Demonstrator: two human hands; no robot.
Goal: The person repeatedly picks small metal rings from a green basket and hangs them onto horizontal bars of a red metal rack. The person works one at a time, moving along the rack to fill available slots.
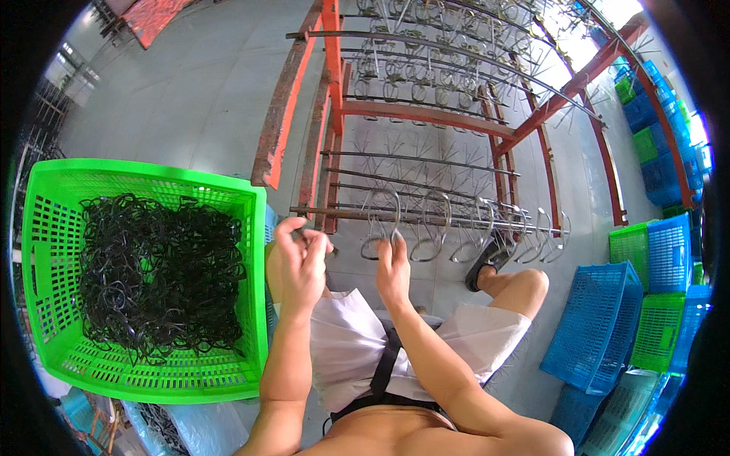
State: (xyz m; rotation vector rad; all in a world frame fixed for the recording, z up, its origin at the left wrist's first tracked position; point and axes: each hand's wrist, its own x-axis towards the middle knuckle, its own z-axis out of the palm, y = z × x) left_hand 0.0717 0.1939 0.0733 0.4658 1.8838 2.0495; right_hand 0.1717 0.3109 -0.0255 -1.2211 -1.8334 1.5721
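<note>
My left hand (303,262) is raised beside the near end of a metal rod (342,213), its fingers curled in. A small dark bit shows near its fingertips, too small to name. My right hand (393,275) pinches the lower part of a curved wire hook (396,209) on that rod. More hooks of the same bent wire, such as one large curved hook (447,216), hang in a row along the rod to the right. At my left stands a green plastic basket (144,171) with a tangled heap of black ring-like pieces (160,273) in it.
A worn red metal rack (426,114) carries several rods with spiky wires and hanging hooks ahead of me. Blue crates (589,323) and green crates (658,327) are stacked at the right. Below the basket lies a clear plastic bag (201,429). My sandalled foot (487,266) is under the rod.
</note>
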